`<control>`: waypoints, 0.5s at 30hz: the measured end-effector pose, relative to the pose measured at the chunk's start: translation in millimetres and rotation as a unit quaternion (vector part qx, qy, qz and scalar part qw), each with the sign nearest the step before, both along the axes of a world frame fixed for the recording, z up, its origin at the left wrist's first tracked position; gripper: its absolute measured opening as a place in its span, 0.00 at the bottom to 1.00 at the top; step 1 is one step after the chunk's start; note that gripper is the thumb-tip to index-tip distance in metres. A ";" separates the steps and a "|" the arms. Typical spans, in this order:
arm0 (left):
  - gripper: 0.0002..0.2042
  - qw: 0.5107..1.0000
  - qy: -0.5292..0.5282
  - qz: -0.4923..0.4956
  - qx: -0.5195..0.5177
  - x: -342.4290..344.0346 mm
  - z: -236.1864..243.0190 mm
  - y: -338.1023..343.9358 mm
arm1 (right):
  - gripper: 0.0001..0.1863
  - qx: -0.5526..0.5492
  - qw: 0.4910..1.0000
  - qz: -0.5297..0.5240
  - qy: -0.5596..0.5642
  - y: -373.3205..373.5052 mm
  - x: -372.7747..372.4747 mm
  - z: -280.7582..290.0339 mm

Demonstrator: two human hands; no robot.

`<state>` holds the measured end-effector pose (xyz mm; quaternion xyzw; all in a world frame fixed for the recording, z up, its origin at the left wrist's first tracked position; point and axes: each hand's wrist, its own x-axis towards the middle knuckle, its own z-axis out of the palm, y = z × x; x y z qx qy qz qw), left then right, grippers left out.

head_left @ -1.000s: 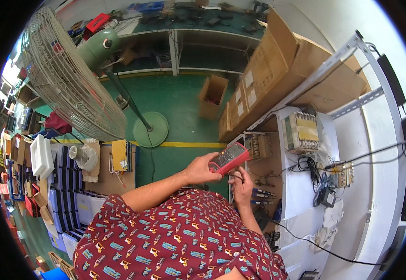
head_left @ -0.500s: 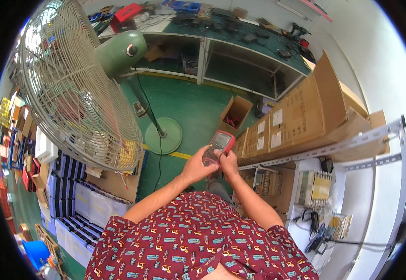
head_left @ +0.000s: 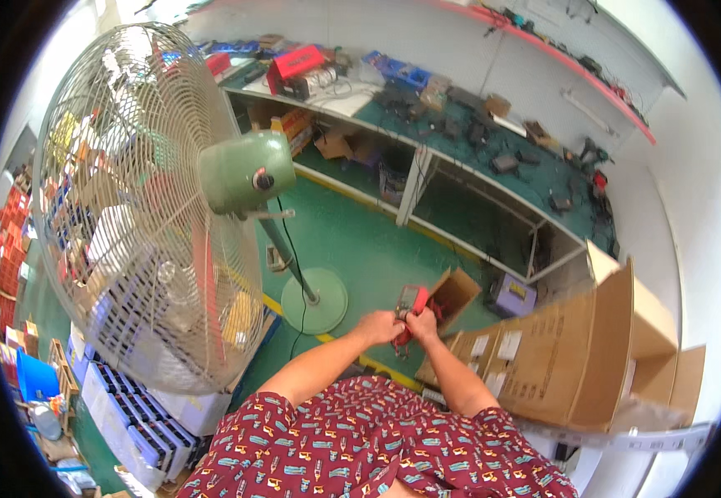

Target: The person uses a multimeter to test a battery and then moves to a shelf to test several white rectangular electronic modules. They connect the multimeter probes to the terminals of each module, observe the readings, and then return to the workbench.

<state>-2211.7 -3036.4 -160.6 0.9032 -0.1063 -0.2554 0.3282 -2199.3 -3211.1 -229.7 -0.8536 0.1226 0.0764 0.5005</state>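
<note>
A red multimeter (head_left: 412,299) with a grey face is held in front of me, with red and dark leads dangling below it. My left hand (head_left: 379,326) is closed on its left side. My right hand (head_left: 423,326) grips its lower right part. Just beyond the meter sits a small open cardboard box (head_left: 457,290) on the floor, with red items inside, partly hidden by my hands and the meter.
A large green pedestal fan (head_left: 246,173) stands at left, its cord across the green floor. Long workbenches (head_left: 472,187) with devices span the back. Big cartons (head_left: 560,357) rest along the right; stacked purple crates (head_left: 141,423) are at lower left.
My view has swung up toward the back benches. My hands and the multimeter now lie nearer the small box in the picture, and the shelf at right has mostly dropped out of view.
</note>
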 end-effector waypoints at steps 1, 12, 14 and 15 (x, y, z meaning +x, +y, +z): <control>0.23 0.999 -0.013 -0.025 0.023 17.3 2.2 -10.0 | 0.19 -0.006 0.999 -0.007 -0.041 -14.6 15.0 -30.2; 0.19 0.981 0.003 -0.176 0.083 151.3 25.9 -37.2 | 0.13 0.045 0.994 -0.102 -0.007 -46.2 106.6 -50.0; 0.20 0.977 -0.028 -0.183 0.106 171.1 22.2 -37.2 | 0.09 0.138 0.985 -0.099 0.015 -30.6 125.0 -22.3; 0.20 0.973 -0.040 -0.198 0.112 182.0 20.7 -41.9 | 0.08 0.161 0.980 -0.116 0.011 -32.0 136.3 -26.2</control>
